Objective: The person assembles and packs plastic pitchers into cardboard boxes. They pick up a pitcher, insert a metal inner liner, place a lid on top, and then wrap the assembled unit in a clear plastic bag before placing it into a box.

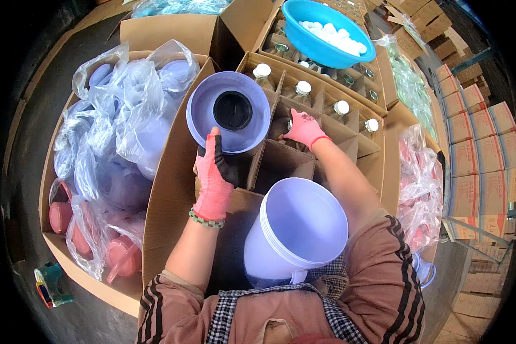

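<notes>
head view | left hand (214,179) grips the rim of lilac lid (229,112), tilted over the divided carton (281,160) | right hand (305,128) reaches down into a cell, grip hidden, cannot tell | lilac pitcher (298,229) between the forearms, mouth upward, nearer the body

Two lilac jugs (297,232), one blue basin (304,34), four capped bottles (303,89).

Bright even daylight, sharp centre, dark fisheye rim.
</notes>
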### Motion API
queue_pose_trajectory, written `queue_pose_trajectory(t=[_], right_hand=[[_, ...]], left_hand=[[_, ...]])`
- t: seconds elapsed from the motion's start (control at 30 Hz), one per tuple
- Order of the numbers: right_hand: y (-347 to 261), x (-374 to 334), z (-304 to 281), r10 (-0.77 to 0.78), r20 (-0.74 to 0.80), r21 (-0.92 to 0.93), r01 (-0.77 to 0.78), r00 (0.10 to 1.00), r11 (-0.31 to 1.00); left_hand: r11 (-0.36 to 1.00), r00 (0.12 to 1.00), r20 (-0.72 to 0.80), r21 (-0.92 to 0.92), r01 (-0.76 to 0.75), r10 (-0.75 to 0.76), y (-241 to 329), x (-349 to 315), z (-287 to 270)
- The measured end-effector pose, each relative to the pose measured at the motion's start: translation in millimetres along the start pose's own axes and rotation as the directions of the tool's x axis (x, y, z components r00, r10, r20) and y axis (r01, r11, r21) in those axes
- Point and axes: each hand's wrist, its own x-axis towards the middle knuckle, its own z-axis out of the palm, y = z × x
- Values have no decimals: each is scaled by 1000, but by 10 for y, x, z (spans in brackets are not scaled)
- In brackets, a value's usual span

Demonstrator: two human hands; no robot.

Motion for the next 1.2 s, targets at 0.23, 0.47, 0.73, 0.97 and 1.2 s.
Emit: queue_pose_trajectory(t=[0.23, 0.47, 0.73, 0.97, 1.2], right_hand=[[-68, -313, -239, 10, -118, 66, -2, 993, 998], [85, -1156, -1479, -61, -404, 99, 110, 913, 989], [782, -2867, -1779, 413, -508, 824, 286, 756, 490], [507, -3055, -343, 388, -362, 741, 514, 848, -432], [27, -2860, -375, 1, -474, 867, 467, 881, 175]], left_hand=[[723, 896, -37, -606, 333, -443, -151, 123, -133], [716, 914, -10, -625, 310, -405, 80, 63, -108], [604, 815, 512, -568, 559, -273, 201, -185, -28], [971, 636, 753, -15, -240, 168, 135, -52, 520], [527, 670, 546, 420, -739, 503, 580, 78, 554]])
